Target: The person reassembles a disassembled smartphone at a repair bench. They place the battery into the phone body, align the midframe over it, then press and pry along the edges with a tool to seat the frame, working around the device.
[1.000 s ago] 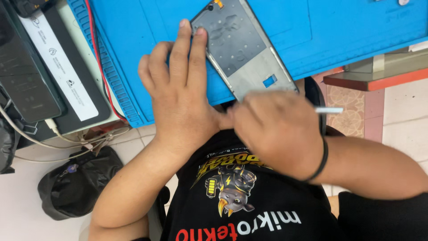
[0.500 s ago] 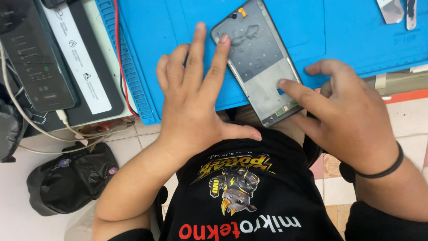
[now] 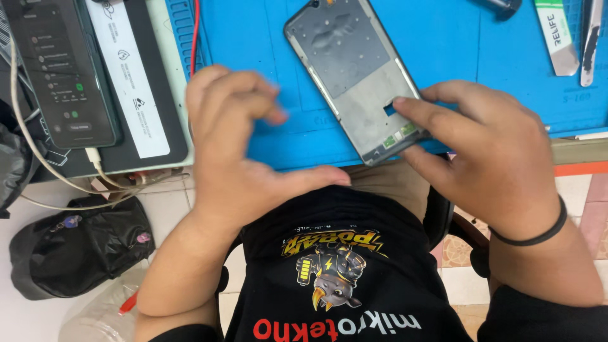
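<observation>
A grey phone frame (image 3: pixel 358 79) lies tilted on a blue mat (image 3: pixel 266 136) that covers the tabletop, its lower end near the mat's front edge. The frame's bare inner plate faces up, with a small rectangular cutout near that lower end.

The right hand (image 3: pixel 491 158) rests at the frame's lower right corner. Its forefinger lies across the plate with the tip beside the cutout, and the thumb sits under the frame's bottom edge, so the hand pinches that corner lightly. A black band circles the wrist.

The left hand (image 3: pixel 244 152) hovers over the mat just left of the frame, not touching it. Its fingers are curled loosely inward and the thumb stretches out towards the right along the mat's front edge; it holds nothing.

To the left, off the mat, a dark phone (image 3: pixel 60 69) with a lit screen lies on a flat black device, a white cable (image 3: pixel 38 171) plugged into its lower end. Beneath the tabletop's edge a black bag (image 3: pixel 76 250) sits on the floor. At the mat's far right lie a flat white pry tool (image 3: pixel 557 38) and metal tweezers (image 3: pixel 591 38), well apart from both hands.
</observation>
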